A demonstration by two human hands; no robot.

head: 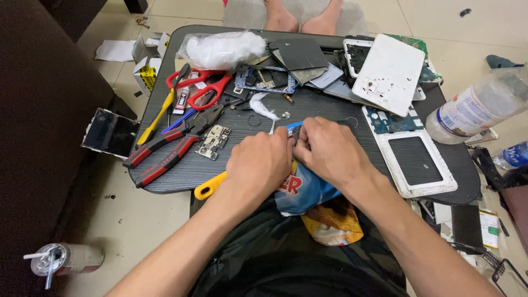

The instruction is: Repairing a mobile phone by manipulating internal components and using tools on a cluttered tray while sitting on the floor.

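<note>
My left hand [259, 163] and my right hand [330, 149] meet at the near edge of a small black table [220, 170]. Both pinch a small blue and dark part [293, 127] between their fingertips; most of it is hidden by the fingers. A yellow tool handle [208, 188] sticks out to the left from under my left hand. A blue and orange snack bag [313, 203] lies on my lap just below the hands.
Red-handled pliers [165, 151], red scissors [206, 88], a yellow screwdriver [157, 118], a circuit board [213, 142], white tablet shells [390, 74] [418, 162] and a plastic bag [223, 49] crowd the table. A plastic bottle [478, 110] lies at right. Another person's bare feet [302, 16] rest beyond the table.
</note>
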